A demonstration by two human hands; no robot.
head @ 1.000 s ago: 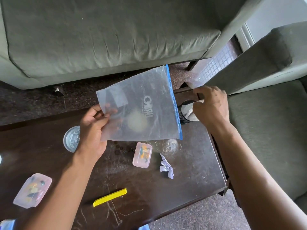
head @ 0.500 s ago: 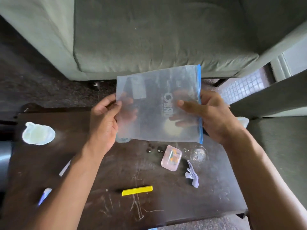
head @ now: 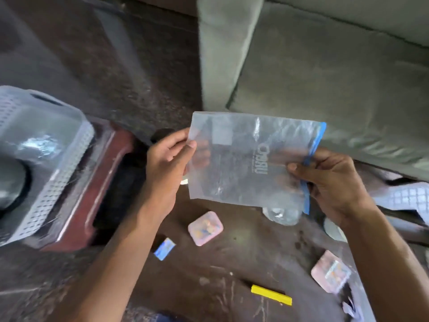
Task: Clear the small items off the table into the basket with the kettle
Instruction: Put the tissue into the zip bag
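Grey-green sofa cushions (head: 325,73) filled the background beyond a dark, scratched wooden counter (head: 220,282). Above it I held a clear zip bag (head: 246,159) with a blue seal strip on its right edge. My left hand (head: 167,163) pinched the bag's left edge between thumb and fingers, and my right hand (head: 332,180) gripped the sealed edge, thumb on the front. To my left, off the counter, a grey perforated basket (head: 58,182) sat on a reddish stool (head: 92,205), with the dark kettle (head: 11,180) blurred inside it. On the counter lay two pink plastic cases, one near the middle (head: 205,227) and one toward the right (head: 330,271), a small blue card (head: 165,248), and a yellow bar (head: 271,298) near the front. A clear glass (head: 282,213) sat just below the bag.
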